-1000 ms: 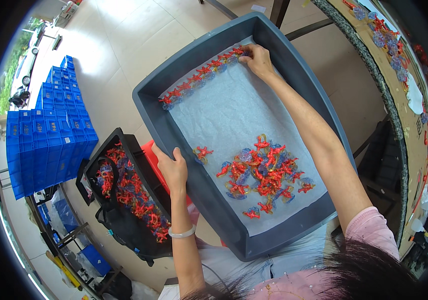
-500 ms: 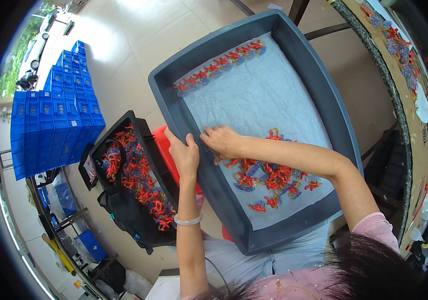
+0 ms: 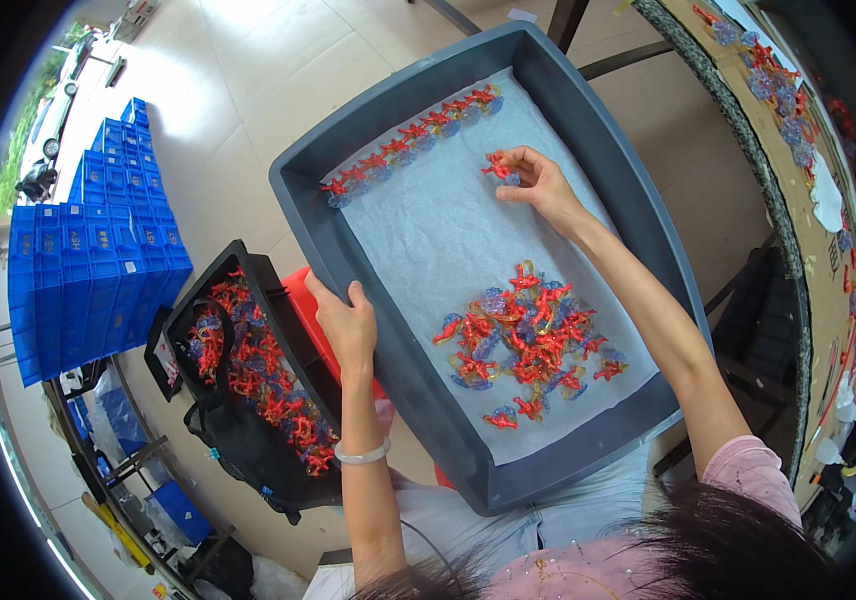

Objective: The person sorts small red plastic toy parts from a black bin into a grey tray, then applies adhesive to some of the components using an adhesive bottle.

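A deep grey tray (image 3: 633,200) lined with white paper (image 3: 438,240) rests across my lap. My left hand (image 3: 348,328) grips the left wall of it, thumb over the rim. Above the paper, on the far right side, my right hand (image 3: 543,188) pinches a small red, blue and yellow translucent plastic figure (image 3: 497,168) between thumb and fingers. Similar figures stand in a tidy row (image 3: 411,142) along the far wall. A loose heap of figures (image 3: 538,335) lies on the near part of the paper.
To the left, a black crate (image 3: 268,375) holds many more figures, with a black bag (image 3: 238,450) against it. A red container (image 3: 313,315) sits between crate and tray. Blue stacked crates (image 3: 98,270) stand farther left. At right runs a cardboard-topped table (image 3: 778,150) with figures.
My right hand has moved from the tray's left wall to the far right, and now shows a figure in its fingers. The left hand stays on the tray wall. The view has shifted slightly.
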A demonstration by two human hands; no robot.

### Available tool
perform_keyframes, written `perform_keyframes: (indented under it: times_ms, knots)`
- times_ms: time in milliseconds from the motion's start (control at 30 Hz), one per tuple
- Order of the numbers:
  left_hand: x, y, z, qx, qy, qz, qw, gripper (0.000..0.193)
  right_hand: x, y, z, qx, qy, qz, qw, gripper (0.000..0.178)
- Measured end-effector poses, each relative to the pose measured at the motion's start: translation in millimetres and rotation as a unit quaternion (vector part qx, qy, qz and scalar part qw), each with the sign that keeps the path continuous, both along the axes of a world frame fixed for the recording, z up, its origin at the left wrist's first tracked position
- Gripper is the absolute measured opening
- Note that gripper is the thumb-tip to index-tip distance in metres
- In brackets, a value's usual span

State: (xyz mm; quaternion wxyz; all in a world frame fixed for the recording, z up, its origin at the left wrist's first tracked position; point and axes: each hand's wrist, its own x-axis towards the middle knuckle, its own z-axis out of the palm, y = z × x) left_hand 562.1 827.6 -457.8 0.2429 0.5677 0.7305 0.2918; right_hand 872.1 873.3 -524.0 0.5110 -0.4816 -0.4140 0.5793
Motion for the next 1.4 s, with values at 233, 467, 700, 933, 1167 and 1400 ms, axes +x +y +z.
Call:
perform_keyframes:
  times_ms: [233, 467, 700, 933, 1167, 1400]
  knots:
    - [-0.3, -2.1, -0.7, -0.003, 0.016, -0.001, 1.0, 0.05, 13.9, -26.7, -17.8, 0.092, -0.384, -0.052, 0.917, 0.051]
    - [-0.2, -2.3, -1.2, 0.002, 0.016, 0.0, 1.0, 0.05, 14.0, -32.4, -8.9, 0.031, -0.454, -0.109, 0.884, 0.053]
    - [-0.9, -0.4, -2.4, -0.008, 0.008, -0.004, 1.0, 0.051, 13.3, -34.2, -11.6, 0.153, -0.608, -0.133, 0.767, 0.035]
    - [-1.6, -1.9, -2.1, -0.01, 0.004, -0.002, 1.0, 0.052, 24.3, -13.0, -18.4, 0.238, -0.561, -0.103, 0.786, 0.016]
    - [-1.9, -0.1, -2.5, -0.007, -0.003, -0.008, 1.0, 0.054, 42.6, 69.4, 18.5, 0.207, -0.577, -0.209, 0.762, 0.015]
    - [1.4, -2.4, -0.4, -0.008, 0.006, 0.002, 1.0, 0.054, 34.8, 122.3, 15.5, 0.136, -0.728, -0.132, 0.659, 0.011]
